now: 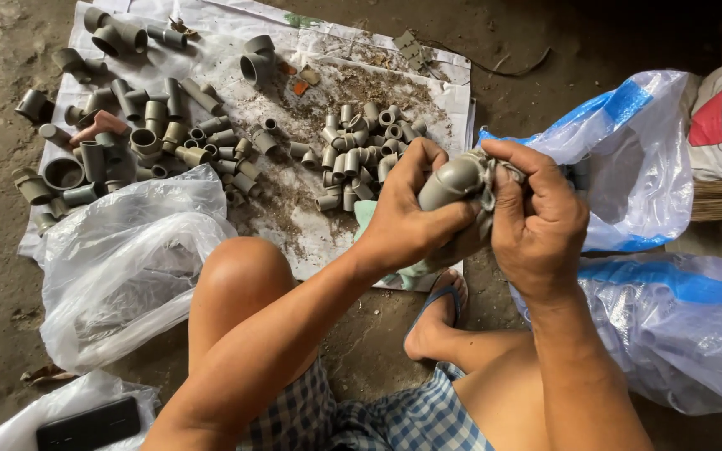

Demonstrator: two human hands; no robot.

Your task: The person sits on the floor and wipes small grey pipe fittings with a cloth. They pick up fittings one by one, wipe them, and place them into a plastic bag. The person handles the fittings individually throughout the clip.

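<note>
While both hands meet in front of the person's raised knees, the left hand (407, 213) grips a grey pipe elbow fitting (453, 182), fingers wrapped around its lower body; the right hand (536, 217) is closed on a grey rag (488, 179) pressed against the fitting's upper end, thumb and fingertips pinching the cloth; fitting sits between the two hands, touching both, tilted, rounded bend facing up. A pale green cloth (411, 271) hangs below the left hand; cannot tell if it is held. Just beyond the left hand lies a heap of small grey pipe couplings (359, 154) on a white sheet (453, 92) spread on the dirt floor; brown debris scattered on the sheet near that heap. Well to the left of the left hand, a wider spread of larger grey fittings (131, 125), with one reddish-brown piece (100, 125) among them. A clear plastic bag (119, 250) lies crumpled left of the left forearm; a clear and blue plastic bag (637, 159) sits just behind the right hand; another clear bag (678, 326) lies to the right of the right forearm. Below the hands, a foot in a blue sandal (440, 313); a black flat object (89, 424) far left, near the left elbow.
</note>
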